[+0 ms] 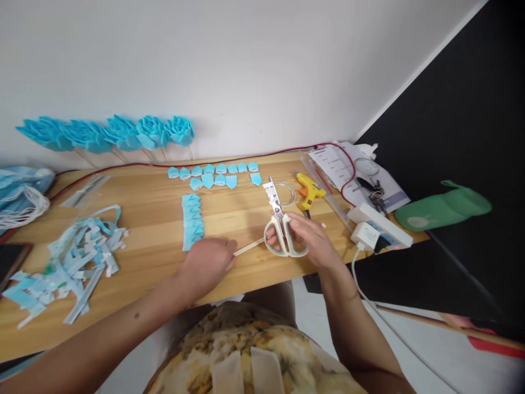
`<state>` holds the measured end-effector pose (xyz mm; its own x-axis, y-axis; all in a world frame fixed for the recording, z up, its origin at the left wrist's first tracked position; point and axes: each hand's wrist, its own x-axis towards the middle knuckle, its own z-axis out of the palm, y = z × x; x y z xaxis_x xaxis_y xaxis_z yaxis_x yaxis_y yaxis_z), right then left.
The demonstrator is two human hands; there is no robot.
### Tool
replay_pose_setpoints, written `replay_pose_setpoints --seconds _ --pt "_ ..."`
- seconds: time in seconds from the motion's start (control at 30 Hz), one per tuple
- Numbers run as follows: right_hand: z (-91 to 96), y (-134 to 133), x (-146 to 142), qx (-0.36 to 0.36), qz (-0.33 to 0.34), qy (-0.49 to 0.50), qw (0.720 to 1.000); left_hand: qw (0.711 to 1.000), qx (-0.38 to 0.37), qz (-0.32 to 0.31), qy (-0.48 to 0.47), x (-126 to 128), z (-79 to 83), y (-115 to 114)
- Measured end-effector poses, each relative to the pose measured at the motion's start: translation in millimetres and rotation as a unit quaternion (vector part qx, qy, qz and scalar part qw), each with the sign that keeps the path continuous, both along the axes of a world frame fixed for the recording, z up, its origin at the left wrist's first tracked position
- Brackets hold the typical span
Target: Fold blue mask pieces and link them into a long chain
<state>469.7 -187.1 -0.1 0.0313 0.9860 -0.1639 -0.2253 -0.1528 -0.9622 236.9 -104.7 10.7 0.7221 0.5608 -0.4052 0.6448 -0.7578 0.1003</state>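
Note:
A thin pale wooden stick (249, 247) is pinched in my left hand (209, 265), low over the front of the table. It slants right, and its far end reaches the white-handled scissors (283, 241). My right hand (309, 235) is closed around those scissors, with fingertips showing through the left handle loop. The blades point toward the wall and are slightly apart. Whether the right fingers also touch the stick is hidden. Beside my left hand lies a stack of folded blue pieces (192, 221). Small folded blue petals (220, 169) form two rows farther back.
Several blue fabric flowers (123, 131) on sticks lean against the wall. Cut scraps (86, 262) and a dark phone (14, 260) lie left. A yellow glue gun (309, 191), wire ring (285, 192), power strip (383, 230) and green bottle (443, 208) are on the right.

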Motion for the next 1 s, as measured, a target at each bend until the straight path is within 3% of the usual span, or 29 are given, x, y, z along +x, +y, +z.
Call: replay_pose_setpoints --seconds 0.23,0.47,0.7,1.0 --pt "-6.2 7.4 2.8 0.002 -0.019 -0.134 0.991 0.998 -0.005 0.040 0.037 -56.5 -1.9 -17.8" --pt "-12.7 23.7 -5.0 -0.001 0.013 -0.335 0.942 0.990 0.023 0.139 0.029 -118.1 -12.5 -12.6" --pt "-19.0 36.3 -26.7 0.023 0.047 -0.448 0.892 0.987 0.030 0.154 -0.028 -131.5 -15.6 -11.5" --pt "-5.7 34.6 -27.4 0.039 0.148 -0.447 0.881 0.988 0.028 0.143 -0.043 -141.2 -27.4 -12.8"
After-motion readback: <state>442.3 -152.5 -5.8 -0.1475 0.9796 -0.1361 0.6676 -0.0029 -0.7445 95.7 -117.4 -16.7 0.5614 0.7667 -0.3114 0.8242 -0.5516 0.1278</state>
